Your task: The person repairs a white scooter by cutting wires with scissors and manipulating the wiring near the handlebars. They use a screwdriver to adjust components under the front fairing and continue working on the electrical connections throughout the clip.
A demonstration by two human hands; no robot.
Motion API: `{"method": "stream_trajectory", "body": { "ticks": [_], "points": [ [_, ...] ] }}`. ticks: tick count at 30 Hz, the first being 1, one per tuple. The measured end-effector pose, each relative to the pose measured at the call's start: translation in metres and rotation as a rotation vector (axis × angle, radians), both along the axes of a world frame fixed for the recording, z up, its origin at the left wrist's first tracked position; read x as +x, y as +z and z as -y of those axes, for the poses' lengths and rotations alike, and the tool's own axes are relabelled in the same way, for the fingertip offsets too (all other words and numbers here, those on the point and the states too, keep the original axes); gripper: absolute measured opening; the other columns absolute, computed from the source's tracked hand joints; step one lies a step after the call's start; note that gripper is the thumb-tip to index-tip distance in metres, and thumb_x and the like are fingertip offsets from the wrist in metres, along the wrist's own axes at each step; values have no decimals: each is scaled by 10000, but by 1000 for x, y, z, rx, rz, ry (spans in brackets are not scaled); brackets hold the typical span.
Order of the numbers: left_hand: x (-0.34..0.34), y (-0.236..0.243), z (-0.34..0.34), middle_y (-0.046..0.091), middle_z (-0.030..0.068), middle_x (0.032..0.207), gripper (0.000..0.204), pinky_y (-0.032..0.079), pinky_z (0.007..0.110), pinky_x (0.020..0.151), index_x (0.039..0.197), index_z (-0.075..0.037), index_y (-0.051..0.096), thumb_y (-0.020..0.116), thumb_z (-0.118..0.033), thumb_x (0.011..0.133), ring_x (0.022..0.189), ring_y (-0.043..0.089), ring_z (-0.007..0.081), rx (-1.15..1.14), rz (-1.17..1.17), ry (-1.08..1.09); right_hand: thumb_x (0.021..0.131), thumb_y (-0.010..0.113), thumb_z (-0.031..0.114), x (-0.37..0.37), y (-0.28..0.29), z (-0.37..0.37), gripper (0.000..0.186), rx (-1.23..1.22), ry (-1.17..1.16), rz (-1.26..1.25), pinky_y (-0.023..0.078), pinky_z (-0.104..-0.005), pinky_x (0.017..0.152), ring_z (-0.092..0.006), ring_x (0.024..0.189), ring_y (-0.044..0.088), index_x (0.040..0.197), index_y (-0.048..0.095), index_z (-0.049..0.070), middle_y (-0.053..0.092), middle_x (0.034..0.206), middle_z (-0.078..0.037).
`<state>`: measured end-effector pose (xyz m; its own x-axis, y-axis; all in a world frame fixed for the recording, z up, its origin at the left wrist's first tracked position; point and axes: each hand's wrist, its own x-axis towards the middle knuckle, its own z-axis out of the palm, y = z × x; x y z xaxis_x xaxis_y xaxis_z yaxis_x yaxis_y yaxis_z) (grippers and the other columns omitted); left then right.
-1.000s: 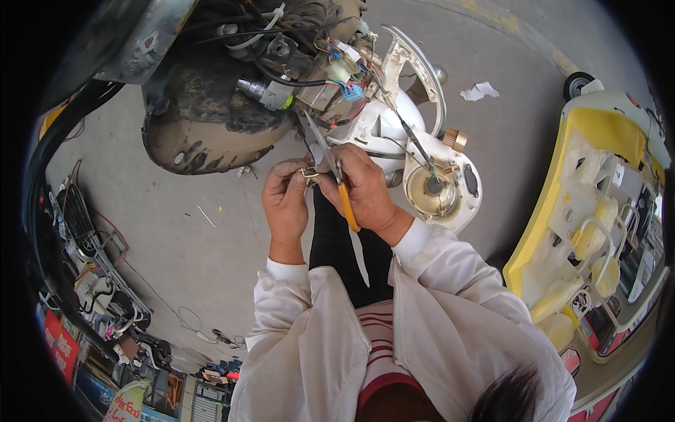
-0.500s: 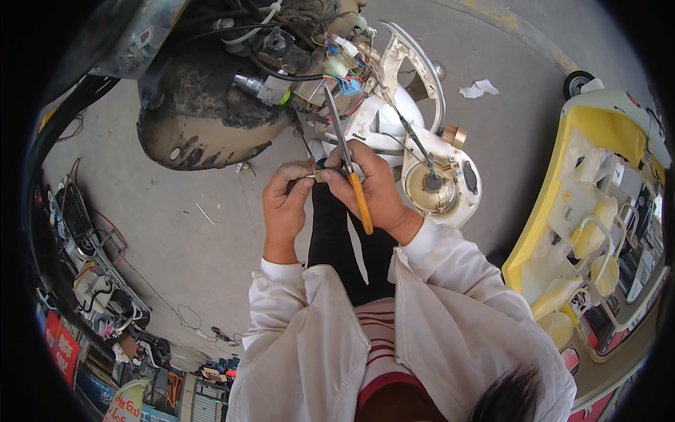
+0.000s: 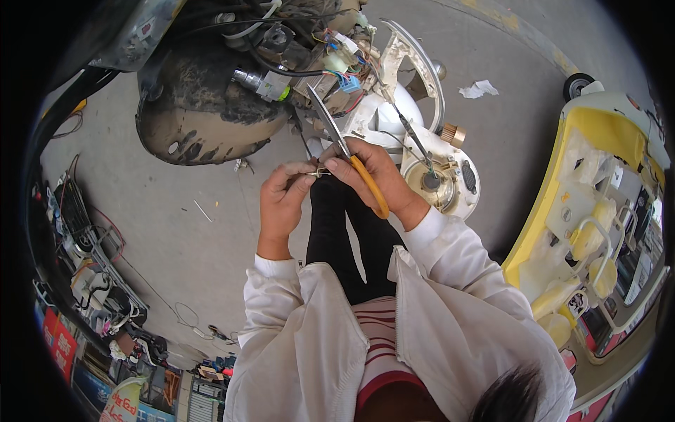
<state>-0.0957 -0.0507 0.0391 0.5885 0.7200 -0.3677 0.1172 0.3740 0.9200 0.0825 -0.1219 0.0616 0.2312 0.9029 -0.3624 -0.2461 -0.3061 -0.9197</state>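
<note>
Between the fingertips of my left hand [image 3: 283, 200] is a small metal piece [image 3: 320, 171], pinched and too small to name surely. My right hand [image 3: 383, 174] has scissors [image 3: 325, 116] with orange handles lying across its palm, the blades pointing away and up to the left. The tips of my right thumb and finger come close to the metal piece; whether they touch it I cannot tell. Past the blades hang loose wires with a blue connector [image 3: 349, 84]. A white lamp housing [image 3: 460, 193] sits just right of my right hand.
A dark, mud-stained fender [image 3: 204, 133] fills the upper left, with a silver cylinder with a green ring [image 3: 260, 84] beside it. Crumpled white paper [image 3: 479, 88] lies on the grey floor. A yellow and white vehicle body [image 3: 534, 232] stands at right. Tools and parts [image 3: 105, 274] lie at left.
The scissors have turned in my right hand, their blades swinging left and their handles right. The small metal piece shows more plainly between my fingertips. My left hand stays nearly in place.
</note>
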Motion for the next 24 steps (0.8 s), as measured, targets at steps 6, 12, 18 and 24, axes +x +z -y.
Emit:
{"method": "stream_trajectory", "body": {
  "ticks": [6,12,18,24],
  "points": [
    [6,0,-3,611,87,1030,127,474,292,876,988,-4,635,629,28,865,967,596,176,98,56,2,942,612,231,1,-1,3,232,-67,25,-60,437,-234,653,-74,700,479,946,620,-1,565,745,-6],
    [9,-5,-1,585,92,1047,127,471,308,900,986,-2,632,620,37,865,991,590,195,80,72,56,940,602,217,-3,6,1,227,-171,-118,-412,462,-235,669,-90,718,551,948,634,-7,622,767,-38],
    [10,-6,-2,584,91,1042,124,470,324,922,985,6,629,615,42,867,993,591,196,80,107,68,921,602,179,-1,-6,11,200,-250,-24,-459,483,-243,720,-95,786,576,987,632,-8,652,871,-45],
    [10,-5,-3,585,89,1047,121,468,304,889,981,3,632,627,36,865,969,581,179,105,48,78,861,643,50,-6,6,4,222,-165,-85,-440,467,-226,740,-78,813,553,1074,594,10,627,917,-26]
  ]
}}
